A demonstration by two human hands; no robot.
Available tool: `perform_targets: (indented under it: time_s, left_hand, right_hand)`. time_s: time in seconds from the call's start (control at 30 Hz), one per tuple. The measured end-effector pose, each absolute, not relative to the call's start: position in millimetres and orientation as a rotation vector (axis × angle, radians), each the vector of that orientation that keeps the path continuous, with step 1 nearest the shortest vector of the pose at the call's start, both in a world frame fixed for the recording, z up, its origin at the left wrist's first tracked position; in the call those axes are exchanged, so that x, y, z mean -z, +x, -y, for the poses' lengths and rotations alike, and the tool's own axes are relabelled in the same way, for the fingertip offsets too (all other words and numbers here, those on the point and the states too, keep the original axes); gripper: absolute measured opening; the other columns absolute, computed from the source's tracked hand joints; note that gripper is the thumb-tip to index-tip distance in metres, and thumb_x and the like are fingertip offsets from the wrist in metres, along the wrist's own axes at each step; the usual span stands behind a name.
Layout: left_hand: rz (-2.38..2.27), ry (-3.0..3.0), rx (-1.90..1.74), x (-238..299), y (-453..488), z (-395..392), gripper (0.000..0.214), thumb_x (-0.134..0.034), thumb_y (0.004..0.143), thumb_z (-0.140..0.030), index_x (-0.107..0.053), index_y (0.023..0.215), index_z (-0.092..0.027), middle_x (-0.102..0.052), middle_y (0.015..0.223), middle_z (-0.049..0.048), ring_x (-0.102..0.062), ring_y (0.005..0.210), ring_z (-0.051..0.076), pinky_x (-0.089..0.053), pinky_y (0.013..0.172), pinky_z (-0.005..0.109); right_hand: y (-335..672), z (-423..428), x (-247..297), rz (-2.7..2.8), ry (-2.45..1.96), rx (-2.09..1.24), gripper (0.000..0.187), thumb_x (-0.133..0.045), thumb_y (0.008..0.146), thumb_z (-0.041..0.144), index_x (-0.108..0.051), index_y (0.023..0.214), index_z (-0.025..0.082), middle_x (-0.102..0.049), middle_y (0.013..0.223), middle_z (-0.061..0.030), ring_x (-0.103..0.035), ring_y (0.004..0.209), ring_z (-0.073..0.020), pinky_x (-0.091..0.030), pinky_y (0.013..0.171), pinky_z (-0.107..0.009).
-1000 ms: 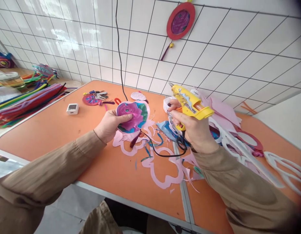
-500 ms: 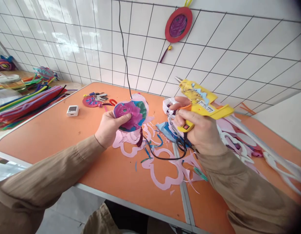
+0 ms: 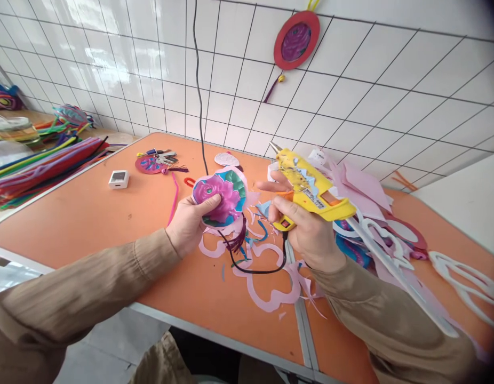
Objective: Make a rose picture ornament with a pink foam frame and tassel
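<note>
Gripping flower disc (image 3: 221, 200) — left hand (image 3: 188, 226); right hand (image 3: 307, 232) fingers closed round glue gun (image 3: 311, 186).

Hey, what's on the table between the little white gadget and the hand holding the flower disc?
In the head view, a pink pipe cleaner lies on the orange table between the white gadget and the left hand; otherwise bare tabletop.

A single head-worn camera is looking forward and down from the person's own eye line, sitting close above the orange tabletop (image 3: 90, 213). It is facing the white tiled wall (image 3: 391, 80) behind, taking in both forearms from near range.
</note>
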State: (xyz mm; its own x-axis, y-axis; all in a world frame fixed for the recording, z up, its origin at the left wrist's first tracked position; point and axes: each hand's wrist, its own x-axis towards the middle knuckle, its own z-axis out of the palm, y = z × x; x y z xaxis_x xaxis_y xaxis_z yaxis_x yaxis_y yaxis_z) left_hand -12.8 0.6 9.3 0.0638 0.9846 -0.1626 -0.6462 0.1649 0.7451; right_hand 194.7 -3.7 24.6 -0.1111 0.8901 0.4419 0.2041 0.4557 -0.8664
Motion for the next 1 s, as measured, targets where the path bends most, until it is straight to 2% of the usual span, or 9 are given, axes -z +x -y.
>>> perform_targets:
  time_s: [0.1,0.2,0.3,0.43,0.53,0.7,0.87,1.0]
  left_hand:
    - [-0.749,0.517,-1.345,-8,-13,-2,0.038,-0.102,0.051,-0.02,-0.079,0.08,-0.011,-0.08,0.076,0.0039,-0.073,0.065,0.015,-0.062,0.063,0.024]
    - [-0.74,0.538,-1.34,-6,-13,-3,0.032,-0.099,0.059,-0.02,-0.078,0.083,-0.012,-0.08,0.078,0.0034,-0.075,0.068,0.016,-0.062,0.066,0.025]
    - [-0.723,0.578,-1.325,-6,-14,-3,0.031,-0.098,0.063,-0.022,-0.077,0.085,-0.013,-0.08,0.079,0.0034,-0.075,0.068,0.016,-0.062,0.065,0.026]
    - [-0.705,0.56,-1.29,-5,-12,-2,0.032,-0.099,0.06,-0.021,-0.078,0.083,-0.012,-0.08,0.079,0.0047,-0.074,0.067,0.016,-0.062,0.065,0.026]
    - [-0.696,0.568,-1.284,-1,-11,-2,0.037,-0.101,0.056,-0.023,-0.078,0.083,-0.011,-0.079,0.078,0.0052,-0.073,0.067,0.016,-0.062,0.066,0.026]
    - [-0.715,0.629,-1.275,4,-10,-2,0.04,-0.101,0.056,-0.026,-0.075,0.083,-0.012,-0.077,0.076,0.0043,-0.071,0.065,0.015,-0.061,0.064,0.026]
    - [-0.731,0.678,-1.253,3,-8,1,0.04,-0.101,0.054,-0.031,-0.076,0.079,-0.014,-0.076,0.073,0.0028,-0.069,0.062,0.015,-0.059,0.06,0.027]
    - [-0.752,0.708,-1.241,4,-7,3,0.038,-0.101,0.054,-0.035,-0.077,0.076,-0.015,-0.075,0.069,0.0027,-0.068,0.06,0.015,-0.057,0.06,0.027]
  right_hand:
    - [192,7,-24,1.585,-0.959,-0.818,0.017,-0.067,0.093,0.041,-0.074,0.087,0.026,-0.068,0.074,-0.0004,-0.052,0.057,-0.014,-0.047,0.058,-0.033]
    - [188,8,-22,1.594,-0.972,-0.866,0.016,-0.069,0.091,0.042,-0.076,0.09,0.027,-0.071,0.078,-0.0002,-0.053,0.057,-0.0134,-0.049,0.06,-0.033]
    - [188,5,-18,1.592,-0.986,-0.893,0.02,-0.068,0.091,0.044,-0.075,0.085,0.027,-0.066,0.068,0.0011,-0.053,0.057,-0.0139,-0.049,0.06,-0.032]
    - [190,2,-14,1.629,-0.998,-0.913,0.038,-0.068,0.092,0.049,-0.066,0.063,0.025,-0.062,0.063,-0.0015,-0.057,0.062,-0.0162,-0.048,0.057,-0.031]
    - [190,3,-12,1.638,-1.013,-0.902,0.046,-0.068,0.093,0.051,-0.061,0.056,0.024,-0.061,0.063,-0.0028,-0.059,0.064,-0.0176,-0.046,0.054,-0.031]
    - [188,8,-13,1.702,-0.956,-0.918,0.045,-0.066,0.096,0.049,-0.063,0.058,0.024,-0.062,0.062,-0.0008,-0.056,0.059,-0.0154,-0.051,0.063,-0.034]
    - [190,12,-13,1.79,-0.942,-0.93,0.038,-0.068,0.095,0.041,-0.065,0.061,0.026,-0.066,0.064,0.0007,-0.064,0.067,-0.0192,-0.056,0.079,-0.04]
    - [191,13,-11,1.82,-0.932,-0.95,0.033,-0.073,0.092,0.043,-0.07,0.063,0.028,-0.069,0.064,0.0015,-0.066,0.069,-0.0201,-0.056,0.08,-0.041]
